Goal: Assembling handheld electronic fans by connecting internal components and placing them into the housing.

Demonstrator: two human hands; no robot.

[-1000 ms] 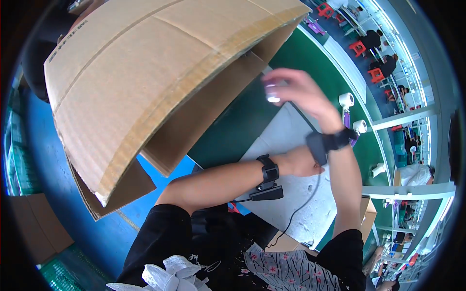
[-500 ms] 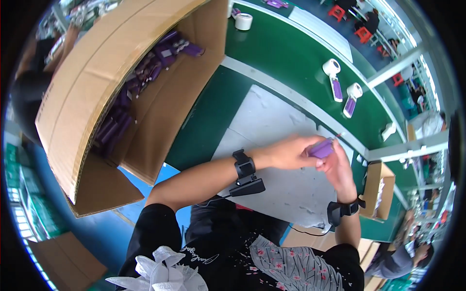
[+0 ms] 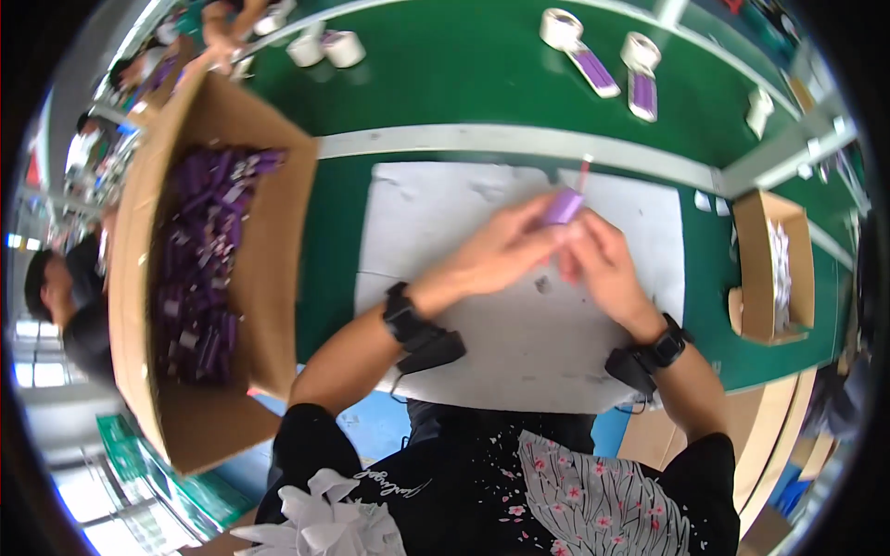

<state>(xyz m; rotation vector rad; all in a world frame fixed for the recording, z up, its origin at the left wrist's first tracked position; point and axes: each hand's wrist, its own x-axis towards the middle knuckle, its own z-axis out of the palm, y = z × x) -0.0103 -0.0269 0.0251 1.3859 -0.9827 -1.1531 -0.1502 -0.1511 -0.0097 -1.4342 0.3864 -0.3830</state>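
Note:
A purple battery pack (image 3: pixel 564 206) with a thin red lead rising from its far end is held above the grey work mat (image 3: pixel 436 222). My left hand (image 3: pixel 501 248) is closed on it, thumb and fingers gripping its near left side. Just below the pack, my right hand (image 3: pixel 601 264) has its fingers bent together and meeting the left fingertips. Whatever the right fingers pinch is hidden and smeared by motion. Each wrist wears a black strap with a small black box.
At the left stands a large open carton (image 3: pixel 269 278) heaped with purple packs. A small carton (image 3: pixel 753 269) with pale pieces sits at the right. Beyond the white rail (image 3: pixel 464 139), white tape rolls (image 3: pixel 562 30) and purple strips lie on the green surface. People work at the far left.
My view has swung left, showing more of the large carton's inside. The pack has turned more upright, and my right hand has shifted from its far right side to just below it.

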